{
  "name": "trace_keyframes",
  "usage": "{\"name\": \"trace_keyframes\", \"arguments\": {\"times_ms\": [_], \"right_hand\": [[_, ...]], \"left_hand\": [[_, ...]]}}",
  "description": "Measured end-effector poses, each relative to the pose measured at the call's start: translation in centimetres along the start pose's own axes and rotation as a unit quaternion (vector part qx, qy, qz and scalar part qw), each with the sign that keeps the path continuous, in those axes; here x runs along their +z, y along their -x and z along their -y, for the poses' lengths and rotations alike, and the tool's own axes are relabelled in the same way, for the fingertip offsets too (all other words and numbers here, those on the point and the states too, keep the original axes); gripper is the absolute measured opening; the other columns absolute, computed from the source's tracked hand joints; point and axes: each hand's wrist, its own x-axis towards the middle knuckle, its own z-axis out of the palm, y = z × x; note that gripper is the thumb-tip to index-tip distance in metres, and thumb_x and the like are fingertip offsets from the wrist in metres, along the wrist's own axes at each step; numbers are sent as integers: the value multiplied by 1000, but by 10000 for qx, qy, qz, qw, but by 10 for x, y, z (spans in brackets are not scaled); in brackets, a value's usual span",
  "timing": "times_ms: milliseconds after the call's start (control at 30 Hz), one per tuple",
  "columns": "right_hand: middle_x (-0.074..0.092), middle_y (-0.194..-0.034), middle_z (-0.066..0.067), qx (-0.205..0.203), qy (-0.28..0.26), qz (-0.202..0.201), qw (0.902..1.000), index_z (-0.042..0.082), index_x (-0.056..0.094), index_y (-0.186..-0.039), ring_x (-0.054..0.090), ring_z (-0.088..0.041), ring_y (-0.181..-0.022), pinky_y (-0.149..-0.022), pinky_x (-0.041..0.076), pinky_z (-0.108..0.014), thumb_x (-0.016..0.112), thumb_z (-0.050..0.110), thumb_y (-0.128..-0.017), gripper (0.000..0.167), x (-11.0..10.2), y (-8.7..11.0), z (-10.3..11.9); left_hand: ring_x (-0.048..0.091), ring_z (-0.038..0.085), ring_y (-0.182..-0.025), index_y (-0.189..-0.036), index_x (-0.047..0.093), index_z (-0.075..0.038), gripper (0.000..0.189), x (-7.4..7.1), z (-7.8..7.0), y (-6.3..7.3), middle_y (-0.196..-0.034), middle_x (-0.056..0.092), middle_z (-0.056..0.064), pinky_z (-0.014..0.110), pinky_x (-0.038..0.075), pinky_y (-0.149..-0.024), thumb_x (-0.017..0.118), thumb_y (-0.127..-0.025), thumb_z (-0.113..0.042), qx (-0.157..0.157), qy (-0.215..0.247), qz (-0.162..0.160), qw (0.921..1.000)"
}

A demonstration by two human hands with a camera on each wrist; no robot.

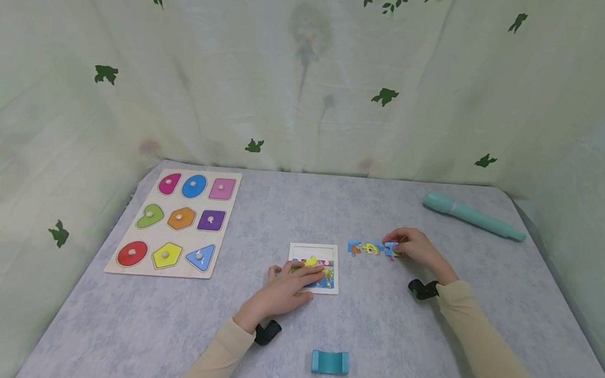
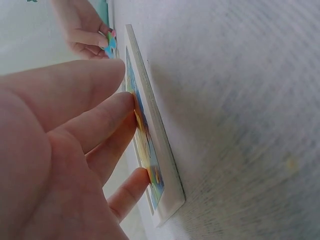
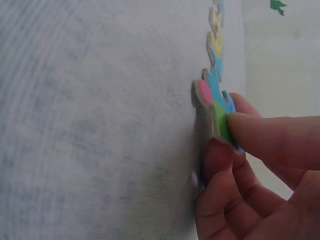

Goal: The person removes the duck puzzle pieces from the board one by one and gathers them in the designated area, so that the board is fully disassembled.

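My right hand (image 1: 418, 250) pinches a blue, green and pink jigsaw piece (image 3: 216, 95) between thumb and fingers, its lower edge close over the table. Beside it, to the left, a few more jigsaw pieces (image 1: 371, 249) lie in a row. The fingertips of my left hand (image 1: 286, 290) rest on the white-framed jigsaw tray (image 1: 313, 249), with the fingers mostly straight. Colourful pieces (image 2: 142, 135) fill the near part of the tray, and a yellow shape shows by the fingers. The left hand covers some of them.
A wooden shape board (image 1: 171, 238) with knobbed pieces lies at the left. Toward the back right is a long turquoise stick-like object (image 1: 473, 216). A small teal curved block (image 1: 329, 362) sits near the front. Patterned cloth (image 1: 310, 84) stands behind the table.
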Motion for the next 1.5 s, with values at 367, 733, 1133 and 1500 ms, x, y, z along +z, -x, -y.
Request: {"name": "trace_keyframes", "arguments": {"times_ms": [367,733,1133,1500], "right_hand": [[59,-90,-10,-299,1509,-228,9878,5,67,-96,54,-28,-82,-73,44,-44,60,-8,-81,21,6,-2,11],[60,-96,-11,-755,527,-178,9956,0,62,-98,54,-23,-80,-68,46,-35,61,-10,-81,19,35,-1,33],[60,-92,-2,-1389,330,757,9869,5,61,-97,52,-16,-80,-72,46,-29,64,-6,-82,19,94,-9,71],[56,-89,-1,-1403,880,712,9836,7,62,-96,51,-15,-81,-73,45,-30,67,-9,-78,25,105,-11,79]], "left_hand": [[25,30,-135,-144,46,-18,48,-1,1,1,-151,36,-3,60,16,-94,54,-98,-25,1,-62,48,10000],[19,31,-140,-142,49,-19,44,-2,4,6,-155,28,1,60,18,-98,53,-99,-26,152,-141,112,9997],[20,35,-138,-141,51,-20,43,-2,4,7,-155,24,7,59,20,-97,54,-98,-25,116,-151,78,9998],[20,34,-138,-140,52,-22,42,-1,2,7,-155,25,7,61,20,-98,54,-98,-25,23,-252,74,9997]]}}
